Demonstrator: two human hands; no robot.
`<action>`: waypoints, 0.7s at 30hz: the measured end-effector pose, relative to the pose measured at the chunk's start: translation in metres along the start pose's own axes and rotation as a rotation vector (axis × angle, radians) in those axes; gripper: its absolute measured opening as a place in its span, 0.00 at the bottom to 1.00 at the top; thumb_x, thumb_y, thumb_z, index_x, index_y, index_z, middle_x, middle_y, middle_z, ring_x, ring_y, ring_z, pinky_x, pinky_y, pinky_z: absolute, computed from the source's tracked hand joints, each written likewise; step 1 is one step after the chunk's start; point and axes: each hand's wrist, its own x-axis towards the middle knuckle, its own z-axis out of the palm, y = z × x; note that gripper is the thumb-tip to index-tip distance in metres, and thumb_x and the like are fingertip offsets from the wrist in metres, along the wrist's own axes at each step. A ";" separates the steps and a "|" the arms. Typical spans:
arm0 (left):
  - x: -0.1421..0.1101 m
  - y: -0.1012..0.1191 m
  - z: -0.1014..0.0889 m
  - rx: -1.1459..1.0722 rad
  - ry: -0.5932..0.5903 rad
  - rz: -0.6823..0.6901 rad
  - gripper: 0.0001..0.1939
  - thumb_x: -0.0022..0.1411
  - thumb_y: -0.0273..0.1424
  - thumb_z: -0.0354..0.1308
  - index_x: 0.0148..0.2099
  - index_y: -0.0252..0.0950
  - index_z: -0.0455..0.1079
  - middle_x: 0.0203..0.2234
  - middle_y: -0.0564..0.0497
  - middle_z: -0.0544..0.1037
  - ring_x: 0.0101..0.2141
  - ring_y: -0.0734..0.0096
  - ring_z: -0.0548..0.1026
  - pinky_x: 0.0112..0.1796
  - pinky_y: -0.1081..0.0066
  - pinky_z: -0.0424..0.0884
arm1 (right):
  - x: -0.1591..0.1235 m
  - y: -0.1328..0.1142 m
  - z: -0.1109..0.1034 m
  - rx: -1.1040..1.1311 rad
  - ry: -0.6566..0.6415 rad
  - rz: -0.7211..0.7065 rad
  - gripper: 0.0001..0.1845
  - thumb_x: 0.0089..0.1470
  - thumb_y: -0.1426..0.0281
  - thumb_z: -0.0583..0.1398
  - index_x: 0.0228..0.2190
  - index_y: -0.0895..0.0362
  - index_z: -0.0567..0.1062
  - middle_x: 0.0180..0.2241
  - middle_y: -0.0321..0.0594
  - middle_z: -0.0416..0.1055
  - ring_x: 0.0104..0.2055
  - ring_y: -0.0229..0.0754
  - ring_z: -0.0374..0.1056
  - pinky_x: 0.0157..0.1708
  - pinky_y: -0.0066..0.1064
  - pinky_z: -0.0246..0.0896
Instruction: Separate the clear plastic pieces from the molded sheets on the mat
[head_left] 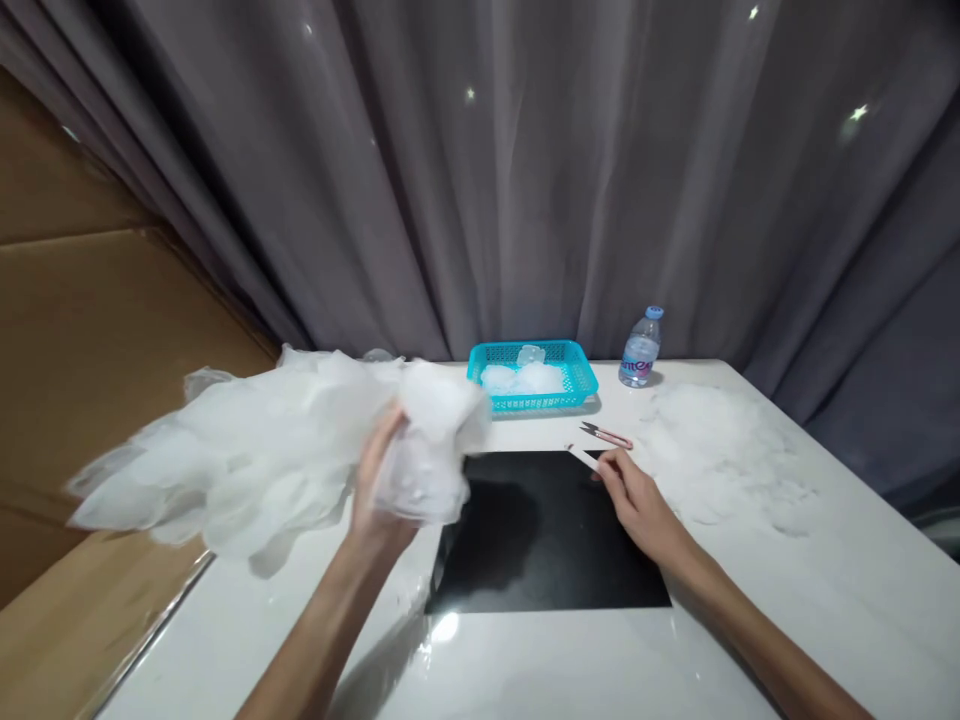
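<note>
My left hand (381,470) is closed around a bunch of sheer white material (427,480), blurred by motion, above the left edge of a black mat (555,540). Beside it, to the left, spreads a large heap of similar sheer white pieces (255,450). My right hand (634,500) pinches a slim white tool (583,457) with a small dark tip; its exact kind is unclear. The tool is over the mat's far edge. Just beyond it lie thread snips (609,435) with pinkish handles.
A turquoise basket (534,402) holding white pieces stands at the back, with a water bottle (640,350) to its right. A fluffy white pile (724,455) covers the table's right side. Brown cardboard (97,380) rises at the left; a grey curtain (510,180) hangs behind.
</note>
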 end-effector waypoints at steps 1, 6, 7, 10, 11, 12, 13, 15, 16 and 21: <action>-0.004 -0.005 0.013 -0.035 -0.068 -0.089 0.19 0.63 0.48 0.59 0.44 0.37 0.69 0.33 0.48 0.77 0.33 0.64 0.77 0.30 0.69 0.73 | 0.002 -0.008 0.000 0.168 -0.098 0.072 0.20 0.73 0.52 0.48 0.41 0.53 0.69 0.36 0.40 0.77 0.32 0.41 0.70 0.35 0.33 0.65; -0.017 -0.042 0.051 -0.233 -0.354 -0.430 0.16 0.59 0.41 0.63 0.43 0.35 0.74 0.31 0.49 0.80 0.30 0.65 0.79 0.29 0.71 0.74 | 0.017 -0.037 0.008 0.896 -0.335 0.348 0.29 0.61 0.42 0.60 0.46 0.54 0.70 0.33 0.39 0.78 0.25 0.36 0.55 0.23 0.28 0.46; -0.019 -0.051 0.052 -0.253 -0.391 -0.464 0.15 0.58 0.40 0.64 0.42 0.35 0.74 0.30 0.50 0.79 0.29 0.68 0.78 0.30 0.72 0.73 | 0.021 -0.038 0.010 0.965 -0.293 0.367 0.30 0.59 0.41 0.62 0.45 0.54 0.70 0.30 0.36 0.75 0.24 0.35 0.52 0.22 0.27 0.41; -0.022 -0.078 0.042 -0.286 -0.496 -0.557 0.11 0.57 0.36 0.66 0.38 0.34 0.73 0.28 0.54 0.77 0.28 0.72 0.75 0.31 0.76 0.71 | 0.035 -0.033 0.011 1.009 -0.177 0.365 0.29 0.53 0.44 0.66 0.43 0.54 0.71 0.27 0.30 0.65 0.26 0.34 0.54 0.22 0.25 0.38; -0.024 -0.085 0.038 -0.288 -0.528 -0.589 0.11 0.58 0.36 0.66 0.38 0.34 0.73 0.27 0.54 0.77 0.28 0.73 0.75 0.31 0.76 0.70 | 0.039 -0.030 0.012 0.995 -0.159 0.367 0.29 0.53 0.45 0.67 0.44 0.54 0.72 0.27 0.30 0.63 0.26 0.34 0.55 0.22 0.25 0.38; -0.025 -0.092 0.034 -0.290 -0.554 -0.618 0.11 0.58 0.36 0.66 0.38 0.34 0.73 0.28 0.55 0.77 0.28 0.73 0.75 0.31 0.76 0.70 | 0.041 -0.027 0.012 0.980 -0.145 0.371 0.28 0.53 0.47 0.67 0.45 0.54 0.72 0.27 0.29 0.63 0.26 0.34 0.55 0.22 0.25 0.38; -0.026 -0.097 0.030 -0.293 -0.578 -0.642 0.12 0.58 0.37 0.66 0.38 0.34 0.73 0.28 0.55 0.77 0.29 0.72 0.76 0.33 0.76 0.71 | 0.043 -0.025 0.014 0.962 -0.132 0.374 0.28 0.53 0.48 0.67 0.46 0.54 0.73 0.27 0.29 0.62 0.25 0.33 0.55 0.22 0.25 0.38; -0.028 -0.102 0.028 -0.299 -0.630 -0.687 0.16 0.60 0.41 0.66 0.41 0.34 0.74 0.32 0.52 0.80 0.32 0.68 0.78 0.36 0.73 0.72 | 0.044 -0.022 0.018 0.917 -0.104 0.364 0.28 0.54 0.49 0.67 0.49 0.53 0.74 0.27 0.30 0.65 0.25 0.34 0.57 0.23 0.25 0.41; -0.030 -0.102 0.028 -0.304 -0.662 -0.711 0.19 0.61 0.45 0.65 0.44 0.34 0.75 0.34 0.49 0.82 0.35 0.64 0.80 0.39 0.70 0.74 | 0.044 -0.021 0.020 0.892 -0.084 0.346 0.29 0.54 0.49 0.68 0.50 0.53 0.74 0.29 0.31 0.67 0.27 0.35 0.59 0.24 0.25 0.46; -0.040 -0.091 0.039 -0.169 -0.858 -0.777 0.35 0.65 0.59 0.58 0.56 0.33 0.74 0.51 0.37 0.82 0.54 0.46 0.78 0.52 0.58 0.72 | 0.036 -0.019 0.031 0.742 -0.053 0.166 0.22 0.56 0.55 0.68 0.48 0.53 0.77 0.39 0.39 0.76 0.41 0.44 0.71 0.41 0.33 0.64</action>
